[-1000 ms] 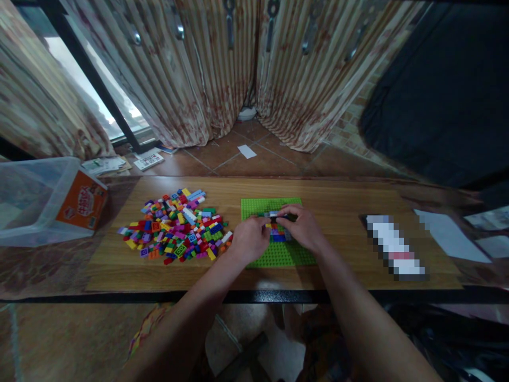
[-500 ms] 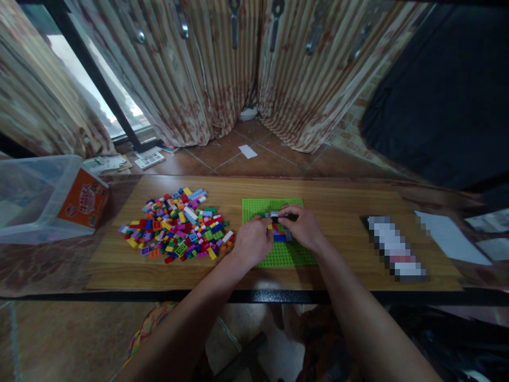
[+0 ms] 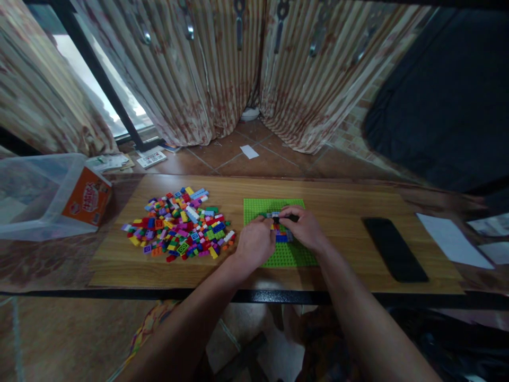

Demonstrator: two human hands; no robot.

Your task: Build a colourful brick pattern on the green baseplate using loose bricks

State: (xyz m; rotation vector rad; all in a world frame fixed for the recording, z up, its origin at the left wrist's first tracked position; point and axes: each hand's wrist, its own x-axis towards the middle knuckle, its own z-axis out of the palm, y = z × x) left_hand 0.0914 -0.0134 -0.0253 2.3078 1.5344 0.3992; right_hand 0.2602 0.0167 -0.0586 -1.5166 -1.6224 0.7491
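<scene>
A green studded baseplate (image 3: 292,258) lies on the wooden board, bearing a small cluster of toy bricks in blue (image 3: 281,239), red, grey and other colours. Over the left part of the cluster is my left hand (image 3: 256,241), its fingers closed and their tips beside a small black brick (image 3: 275,219). My right hand (image 3: 304,228) reaches in from the other side, thumb and finger pinched at that same black brick. What the left fingertips grip is hidden by the hand. Left of the plate spreads a pile of loose bricks (image 3: 185,225) in many colours.
A black phone (image 3: 395,249) lies on the right of the wooden board (image 3: 342,201), with white paper (image 3: 453,239) beyond it. At the far left stands a clear plastic bin (image 3: 40,196) with an orange label. Curtains (image 3: 222,79) hang behind.
The whole view has shifted slightly. Both hands stay at the brick cluster with almost no movement. The phone's screen area, blurred with pixel blocks before, now appears black.
</scene>
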